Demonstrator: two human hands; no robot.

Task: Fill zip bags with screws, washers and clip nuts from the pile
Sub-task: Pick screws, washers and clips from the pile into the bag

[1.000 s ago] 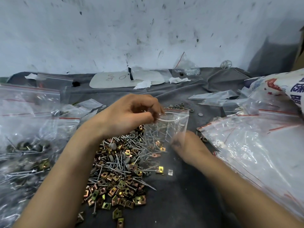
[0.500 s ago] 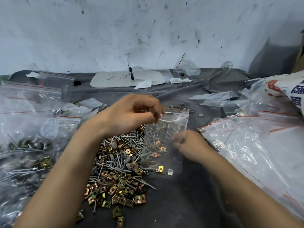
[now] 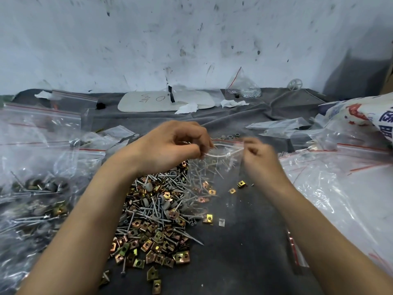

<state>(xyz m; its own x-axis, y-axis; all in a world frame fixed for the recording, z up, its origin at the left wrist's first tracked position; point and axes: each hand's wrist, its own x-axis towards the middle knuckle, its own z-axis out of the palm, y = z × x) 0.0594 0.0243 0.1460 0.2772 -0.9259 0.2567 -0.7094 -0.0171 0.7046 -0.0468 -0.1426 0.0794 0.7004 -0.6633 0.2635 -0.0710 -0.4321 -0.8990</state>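
A small zip bag of thin, clear, crinkled plastic stands upright near the middle of the table, which is covered in dull grey cloth. The bag's mouth is pulled open into an oval, and slim silvery screws and a few brassy clip nuts show through its wall.

The left hand reaches in from the left, knuckles up and wrist bent. Its thumb and curled fingers are pinched tight on the left side of the bag's rim. The right hand is at the right side of the rim, fingers curled. It is blurred, so it only appears to pinch the plastic there.

Just left of the bag, touching its base, lies the pile. It holds long thin screws, rounded grey washers and squarish folded clip nuts in gold and copper tones. One loose clip nut lies apart beside the bag's foot.

Along the left edge slump filled bags, glossy and wrinkled. Large flat zip bags with red seal lines cover the right edge, with a printed woven sack behind them. A flat white board with rounded corners lies at the far edge.
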